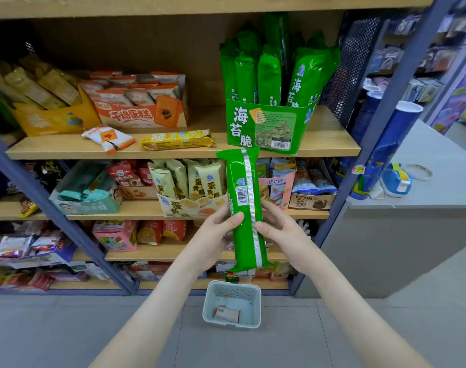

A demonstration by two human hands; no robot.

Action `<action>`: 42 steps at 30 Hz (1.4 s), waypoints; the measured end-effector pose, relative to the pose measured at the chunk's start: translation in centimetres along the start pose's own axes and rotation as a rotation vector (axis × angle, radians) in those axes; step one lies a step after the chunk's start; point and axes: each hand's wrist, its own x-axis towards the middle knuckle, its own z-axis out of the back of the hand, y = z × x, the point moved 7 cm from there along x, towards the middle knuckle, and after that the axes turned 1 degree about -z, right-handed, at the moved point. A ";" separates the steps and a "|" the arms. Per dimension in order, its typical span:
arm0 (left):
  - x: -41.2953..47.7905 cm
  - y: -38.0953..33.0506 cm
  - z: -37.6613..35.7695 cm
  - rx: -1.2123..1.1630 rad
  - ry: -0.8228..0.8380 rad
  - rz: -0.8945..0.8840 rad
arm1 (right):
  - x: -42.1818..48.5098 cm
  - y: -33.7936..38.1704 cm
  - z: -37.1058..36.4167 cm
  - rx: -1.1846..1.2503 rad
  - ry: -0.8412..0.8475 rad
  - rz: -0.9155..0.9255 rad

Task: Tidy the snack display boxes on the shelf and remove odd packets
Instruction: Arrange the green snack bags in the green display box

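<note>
The left hand (216,235) and right hand (282,232) are each pinching the green seaweed-crisp packet (239,181) upright just below its green display box (269,126), and jamming it in is likely risking toppling the leaning packets (269,75) there.

**A:** The long green plastic-film packet (246,208) looks slick and glossy. A shiny silver strip like foil runs down its seam.

**B:** The green printed cardboard display box (242,128) has a sheen too, though a duller one, and its top edge looks like cut card.

**A:** The pale wooden shelf board (54,151) is matt with a faint grain.

**B:** The slanted blue-grey metal upright (76,235) looks painted and smooth. The black perforated metal side panel (351,67) is matt and full of small holes.

**A:** The pale grey plastic basket (231,290) is matt, with slotted walls.

**B:** The flat yellow film packet (177,139) is shiny and crimped at its ends.
</note>
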 end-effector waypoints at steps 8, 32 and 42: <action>0.2 -1.8 0.0 0.258 -0.150 -0.099 | 0.6 0.5 0.1 -0.241 -0.065 0.019; 0.1 -8.9 0.7 0.857 -0.388 -0.401 | 0.8 0.2 -0.1 -0.065 0.096 -0.043; 1.0 -9.3 -0.6 0.487 -0.246 -0.289 | 2.3 5.5 -0.7 -0.483 -0.201 0.173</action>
